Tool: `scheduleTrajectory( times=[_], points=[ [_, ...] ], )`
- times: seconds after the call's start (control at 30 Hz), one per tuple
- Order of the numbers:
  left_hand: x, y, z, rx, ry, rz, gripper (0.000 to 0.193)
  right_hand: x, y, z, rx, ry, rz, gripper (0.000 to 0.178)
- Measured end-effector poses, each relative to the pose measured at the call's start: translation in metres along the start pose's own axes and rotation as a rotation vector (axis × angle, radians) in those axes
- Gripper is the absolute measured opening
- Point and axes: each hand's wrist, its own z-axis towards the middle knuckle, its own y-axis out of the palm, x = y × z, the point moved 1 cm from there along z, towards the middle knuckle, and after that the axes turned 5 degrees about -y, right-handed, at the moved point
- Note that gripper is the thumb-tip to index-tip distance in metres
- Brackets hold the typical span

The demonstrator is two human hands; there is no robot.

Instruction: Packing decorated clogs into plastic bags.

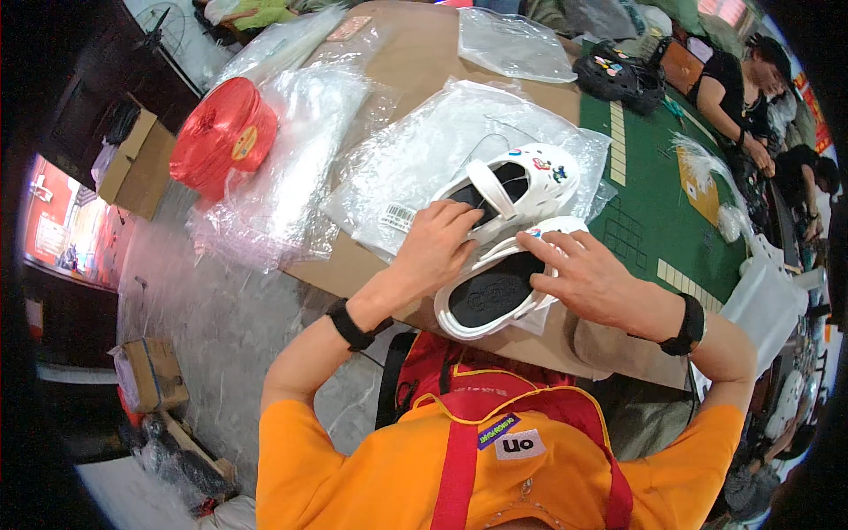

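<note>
Two white clogs with black insoles lie on the table in front of me. The far clog [552, 181] has colourful charms on its toe and a strap across its opening, and it rests on a clear plastic bag [397, 163]. My left hand [435, 243] grips its heel side, the fingers curled over the rim. Nearer to me, the second clog [459, 322] sits at the table's edge with its insole showing. My right hand [583, 276] is closed on its upper, thumb inside the opening; the fingers partly hide its toe and charms.
A red roll of plastic twine [221, 132] stands at the left among clear bags. A green cutting mat [636, 221] covers the right side, with a black charm-covered clog [618, 75] at its far end. Other people work at the right. Cardboard boxes [155, 375] sit at the left.
</note>
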Motion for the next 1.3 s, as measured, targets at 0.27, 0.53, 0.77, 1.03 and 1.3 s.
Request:
scheduleTrajectory(
  times=[0.27,0.53,0.77,1.03,1.3],
  points=[
    [0.005,0.031,0.047,-0.264,-0.028,0.277,0.025,0.010,-0.004,-0.004,-0.125,-0.178,-0.161,0.013],
    [0.023,0.011,0.036,-0.081,-0.078,0.076,0.019,0.035,-0.013,-0.002,-0.091,-0.215,-0.437,0.002],
    [0.026,0.007,0.024,-0.308,-0.140,-0.077,0.036,0.038,0.017,-0.023,0.306,0.090,-0.220,0.021],
    [0.045,0.040,0.044,-0.199,-0.089,0.066,0.037,0.023,0.026,-0.034,0.287,0.278,0.053,0.019],
    [0.022,0.014,0.039,0.069,0.053,-0.066,0.019,0.015,0.013,-0.020,0.778,0.209,0.104,0.024]
  ],
)
